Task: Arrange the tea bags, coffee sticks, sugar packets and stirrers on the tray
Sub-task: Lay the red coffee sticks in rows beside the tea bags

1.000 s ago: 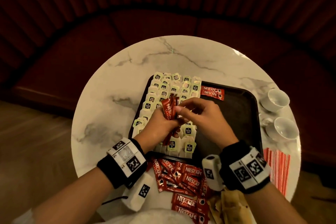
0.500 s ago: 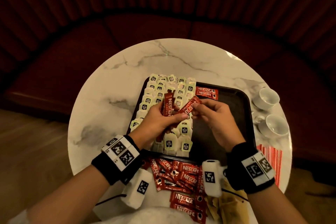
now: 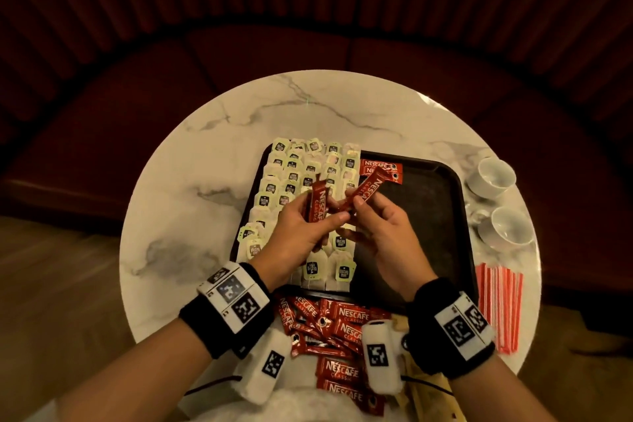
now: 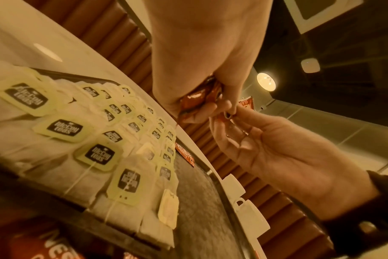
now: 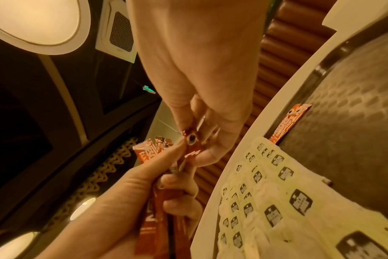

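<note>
While pinched by the right hand [image 3: 387, 236], one coffee stick [image 3: 368, 190] slants up-right.

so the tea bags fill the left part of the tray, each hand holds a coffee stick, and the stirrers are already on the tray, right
Not quite. The stirrers lie on the table, right of the tray, as the head view shows. The tea bags do fill its left part, and the left hand and right hand each hold a coffee stick.

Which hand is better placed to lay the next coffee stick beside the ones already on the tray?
The right hand. It pinches a single coffee stick whose tip already points toward the laid sticks, over the tray's bare side. The left hand grips a bundle above the tea bags.
</note>
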### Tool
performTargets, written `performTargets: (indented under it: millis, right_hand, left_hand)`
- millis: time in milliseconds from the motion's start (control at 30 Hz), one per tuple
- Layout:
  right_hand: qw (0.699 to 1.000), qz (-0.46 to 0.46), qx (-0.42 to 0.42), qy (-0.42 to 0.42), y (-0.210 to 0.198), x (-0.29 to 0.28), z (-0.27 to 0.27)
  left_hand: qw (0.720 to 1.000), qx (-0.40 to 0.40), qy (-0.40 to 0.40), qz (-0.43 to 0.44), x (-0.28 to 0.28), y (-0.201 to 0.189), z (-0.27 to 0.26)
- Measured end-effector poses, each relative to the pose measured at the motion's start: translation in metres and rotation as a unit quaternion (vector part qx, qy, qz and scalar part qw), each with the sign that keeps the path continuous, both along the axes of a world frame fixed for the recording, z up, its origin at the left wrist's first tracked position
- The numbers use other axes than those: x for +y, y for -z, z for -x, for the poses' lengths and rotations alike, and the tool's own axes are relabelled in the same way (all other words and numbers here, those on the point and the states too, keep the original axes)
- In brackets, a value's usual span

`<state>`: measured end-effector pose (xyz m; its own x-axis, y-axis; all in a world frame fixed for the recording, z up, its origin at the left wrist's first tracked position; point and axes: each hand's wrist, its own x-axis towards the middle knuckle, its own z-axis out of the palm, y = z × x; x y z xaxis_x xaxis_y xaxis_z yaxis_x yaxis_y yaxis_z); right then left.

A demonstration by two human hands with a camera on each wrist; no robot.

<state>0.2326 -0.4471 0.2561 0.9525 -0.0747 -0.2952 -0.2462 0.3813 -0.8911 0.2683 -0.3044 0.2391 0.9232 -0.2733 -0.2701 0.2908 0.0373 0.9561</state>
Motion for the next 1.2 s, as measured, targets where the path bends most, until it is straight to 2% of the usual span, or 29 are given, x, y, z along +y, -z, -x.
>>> performTargets:
  millis: [67,133,233,433,600,700,833,933,1100,1200]
  right_hand:
    - [0.998,0.062,0.006,-0.022,0.004,-0.006,0.000]
    - [0.987,0.141,0.012,-0.079,0.008,-0.014,0.002]
    - [0.970,0.198,0.019,-0.141,0.004,-0.022,0.005]
    - [0.980,0.187,0.000,-0.073,-0.003,-0.046,0.001]
    - [0.964,0.234,0.002,-0.123,-0.006,-0.054,0.002]
    - [0.970,0.200,0.018,-0.138,-0.004,-0.058,0.002]
    - [0.990,0.102,0.030,-0.088,-0.001,-0.066,0.000]
    - [0.998,0.042,0.041,0.006,0.007,-0.073,-0.006]
    - [0.980,0.102,0.115,0.130,0.039,-0.104,-0.031]
    - [0.964,0.171,0.156,0.133,0.062,-0.119,-0.055]
  left_hand:
    - [1.000,0.003,-0.010,0.005,0.000,0.000,-0.002]
    - [1.000,0.004,-0.024,0.007,0.002,-0.002,-0.007]
    - [1.000,-0.009,-0.027,-0.005,0.004,-0.004,-0.012]
    - [1.000,-0.006,-0.026,-0.013,0.007,0.001,-0.013]
    - [1.000,0.000,0.014,0.007,0.004,-0.002,-0.011]
    - [1.000,0.010,0.011,0.008,0.002,-0.002,-0.012]
    - [1.000,0.021,-0.009,0.015,0.002,0.003,-0.013]
    - [0.999,0.031,-0.021,0.006,0.001,0.004,-0.014]
    - [0.995,0.082,-0.056,0.022,0.003,0.005,-0.015]
    - [0.996,0.082,-0.037,0.006,0.006,0.006,-0.012]
